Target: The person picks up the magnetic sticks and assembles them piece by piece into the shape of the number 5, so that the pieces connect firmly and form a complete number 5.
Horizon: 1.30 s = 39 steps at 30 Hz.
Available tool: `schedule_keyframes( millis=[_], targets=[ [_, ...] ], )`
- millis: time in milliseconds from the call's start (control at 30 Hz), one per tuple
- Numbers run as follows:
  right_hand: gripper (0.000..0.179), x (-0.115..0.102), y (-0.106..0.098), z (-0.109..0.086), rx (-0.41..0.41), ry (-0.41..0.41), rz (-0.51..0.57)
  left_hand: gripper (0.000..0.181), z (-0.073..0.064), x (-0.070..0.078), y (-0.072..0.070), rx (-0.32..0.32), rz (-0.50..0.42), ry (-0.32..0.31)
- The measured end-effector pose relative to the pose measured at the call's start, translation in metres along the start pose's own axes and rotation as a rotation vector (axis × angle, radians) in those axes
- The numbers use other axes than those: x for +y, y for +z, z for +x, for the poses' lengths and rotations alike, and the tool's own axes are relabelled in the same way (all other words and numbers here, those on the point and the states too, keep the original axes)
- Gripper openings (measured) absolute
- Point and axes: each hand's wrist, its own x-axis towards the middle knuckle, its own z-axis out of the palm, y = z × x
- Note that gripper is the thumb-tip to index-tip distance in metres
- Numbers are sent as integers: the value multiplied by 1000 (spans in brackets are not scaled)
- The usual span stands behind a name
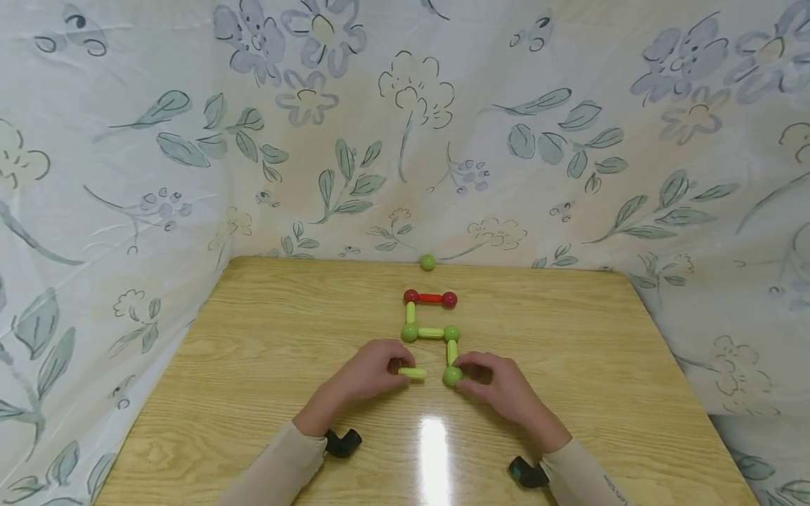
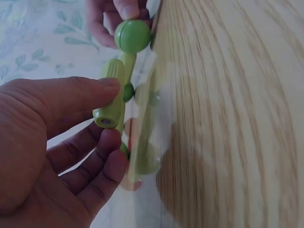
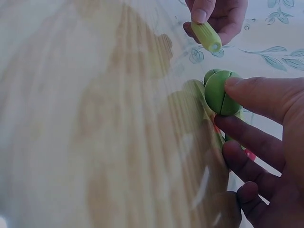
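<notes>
My left hand [image 1: 373, 369] pinches a light green ribbed rod [image 1: 413, 373] between thumb and fingers; a grey disc shows in the rod's end in the left wrist view. To its right, my right hand [image 1: 500, 385] holds a green ball [image 1: 452, 377] between thumb and fingertips. That ball joins a green rod [image 1: 452, 353] leading up to another green ball [image 1: 451, 333]. From there a rod [image 1: 431, 333] runs left to a third green ball [image 1: 410, 332]. A further green rod [image 1: 410, 313] meets a red ball [image 1: 411, 296]. The held rod and held ball are apart by a small gap.
A red rod [image 1: 430, 299] links the red corner ball to a second red ball [image 1: 449, 299]. One loose green ball [image 1: 427, 262] lies at the wooden table's [image 1: 285, 302] far edge, against the floral cloth [image 1: 354, 161]. Black devices [image 1: 344, 443] sit at both wrists.
</notes>
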Motion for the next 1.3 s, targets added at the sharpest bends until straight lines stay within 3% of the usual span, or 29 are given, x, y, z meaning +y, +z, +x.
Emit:
schedule_keyframes(
  millis=[767,1300],
  targets=[
    [29,5,1,2,4,15,25,18,19,0,18,-14,-34,5],
    [31,10,4,-1,55,-57,15,17,18,2,20,7,-73,-14]
  ],
)
